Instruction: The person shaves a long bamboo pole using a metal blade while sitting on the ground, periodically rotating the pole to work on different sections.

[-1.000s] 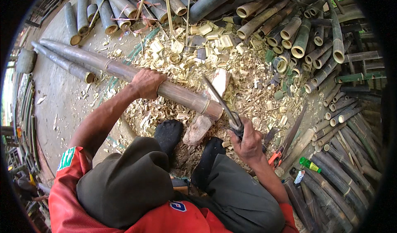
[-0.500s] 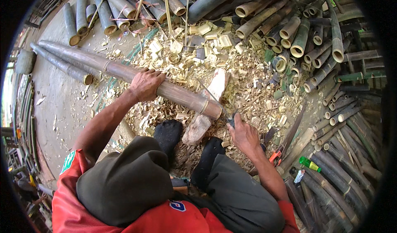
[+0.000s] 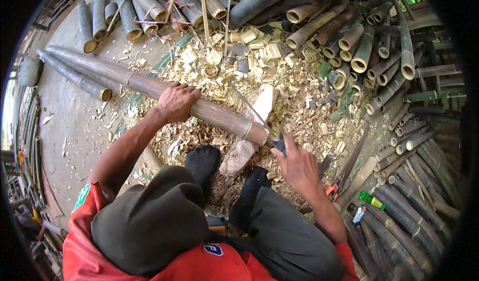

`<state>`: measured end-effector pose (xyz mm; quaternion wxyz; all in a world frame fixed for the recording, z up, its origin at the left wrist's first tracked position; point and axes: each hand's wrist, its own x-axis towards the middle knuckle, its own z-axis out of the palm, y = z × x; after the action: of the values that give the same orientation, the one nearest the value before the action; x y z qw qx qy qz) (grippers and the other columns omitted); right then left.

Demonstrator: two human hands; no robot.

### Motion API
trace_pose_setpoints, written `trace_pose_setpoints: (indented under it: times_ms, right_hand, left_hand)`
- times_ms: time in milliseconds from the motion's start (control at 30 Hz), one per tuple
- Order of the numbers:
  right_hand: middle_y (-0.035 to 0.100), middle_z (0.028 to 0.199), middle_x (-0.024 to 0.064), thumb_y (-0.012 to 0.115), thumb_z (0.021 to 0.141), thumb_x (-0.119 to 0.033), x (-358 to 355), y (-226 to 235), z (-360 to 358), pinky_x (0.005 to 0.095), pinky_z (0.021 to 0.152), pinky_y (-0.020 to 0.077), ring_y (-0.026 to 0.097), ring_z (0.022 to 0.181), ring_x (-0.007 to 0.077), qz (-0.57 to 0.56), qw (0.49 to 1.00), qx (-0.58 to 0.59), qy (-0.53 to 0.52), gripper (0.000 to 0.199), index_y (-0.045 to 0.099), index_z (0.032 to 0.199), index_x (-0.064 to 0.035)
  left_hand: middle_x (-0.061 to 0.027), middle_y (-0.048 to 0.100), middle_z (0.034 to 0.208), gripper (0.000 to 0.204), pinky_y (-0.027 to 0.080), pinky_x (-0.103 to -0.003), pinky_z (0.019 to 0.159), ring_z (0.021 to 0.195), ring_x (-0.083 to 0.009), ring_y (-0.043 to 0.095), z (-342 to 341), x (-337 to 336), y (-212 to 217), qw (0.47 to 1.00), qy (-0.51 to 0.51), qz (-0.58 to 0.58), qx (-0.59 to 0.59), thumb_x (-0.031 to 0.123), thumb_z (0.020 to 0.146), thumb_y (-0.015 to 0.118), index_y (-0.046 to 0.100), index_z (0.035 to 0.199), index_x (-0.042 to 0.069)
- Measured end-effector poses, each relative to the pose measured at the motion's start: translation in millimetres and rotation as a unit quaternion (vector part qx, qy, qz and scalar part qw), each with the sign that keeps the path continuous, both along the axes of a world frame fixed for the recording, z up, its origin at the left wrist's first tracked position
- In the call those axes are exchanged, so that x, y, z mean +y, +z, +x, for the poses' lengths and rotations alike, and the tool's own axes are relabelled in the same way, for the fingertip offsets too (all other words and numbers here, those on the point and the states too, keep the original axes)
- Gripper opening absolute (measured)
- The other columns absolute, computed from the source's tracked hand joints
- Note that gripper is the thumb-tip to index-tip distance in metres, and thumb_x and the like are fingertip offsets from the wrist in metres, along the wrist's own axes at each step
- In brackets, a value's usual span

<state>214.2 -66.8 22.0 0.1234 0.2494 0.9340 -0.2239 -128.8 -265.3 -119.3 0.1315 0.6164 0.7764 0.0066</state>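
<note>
Far left: shorter dark-grey bamboo pole on grey floor. Beside it, long, round, brown bamboo pole slants rightward over pale wood chips. Left hand closed palm-down over its middle, fingers curled across. Rough pinkish block by its near end. Narrow grey metal-bladed knife alongside that end; contact unclear. Right hand wrapped round knife's dark handle.
</note>
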Motion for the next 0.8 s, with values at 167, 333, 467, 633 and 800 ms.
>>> trace_pose_setpoints:
  times_ms: [167,333,467,633,800]
  right_hand:
    - [0.072,0.086,0.0282,0.066,0.104,-0.02,-1,-21,23,0.0473,0.058,0.0607,0.075,0.069,0.042,0.024,0.957,0.28,0.073,0.047,0.048,0.135,0.0103]
    - [0.07,0.079,0.0304,0.06,0.108,-0.026,17,-24,11,0.0542,0.061,0.0588,0.075,0.072,0.0466,-0.005,0.995,-0.099,-0.015,0.037,0.048,0.126,0.0043]
    - [0.071,0.081,0.0295,0.066,0.105,-0.025,3,18,-6,0.0509,0.061,0.0602,0.075,0.071,0.0446,-0.022,0.993,0.117,-0.016,0.034,0.051,0.119,0.0036]
    - [0.072,0.077,0.0221,0.066,0.104,-0.021,16,-52,33,0.0476,0.055,0.0612,0.073,0.061,0.0385,0.038,0.996,0.068,0.044,0.034,0.053,0.119,0.0067]
    - [0.073,0.079,0.0225,0.067,0.104,-0.022,6,6,-2,0.048,0.054,0.0604,0.073,0.061,0.0403,0.014,0.999,0.041,0.022,0.032,0.053,0.116,0.0047]
  left_hand:
    - [-0.0078,0.068,0.098,0.046,0.051,-0.045,0.097,0.103,-0.0285,0.068,3,6,4,1.0,-0.01,-0.002,-0.002,0.017,0.067,0.084,0.062,0.106,0.011]
    - [-0.008,0.067,0.099,0.044,0.051,-0.045,0.098,0.104,-0.0285,0.068,1,-1,-11,1.0,-0.002,0.01,-0.001,0.017,0.068,0.083,0.062,0.106,0.01]
    - [-0.0074,0.065,0.098,0.047,0.05,-0.044,0.097,0.101,-0.0283,0.066,5,-6,-3,0.999,0.0,0.047,0.018,0.016,0.067,0.081,0.061,0.109,0.009]
    - [-0.0068,0.064,0.1,0.055,0.048,-0.044,0.099,0.102,-0.0279,0.064,11,-4,-15,0.992,-0.006,0.115,0.051,0.017,0.063,0.083,0.061,0.113,0.01]
    - [-0.0096,0.071,0.105,0.062,0.053,-0.044,0.096,0.105,-0.0287,0.069,-1,13,17,0.997,-0.018,-0.066,-0.033,0.022,0.06,0.089,0.067,0.118,0.011]
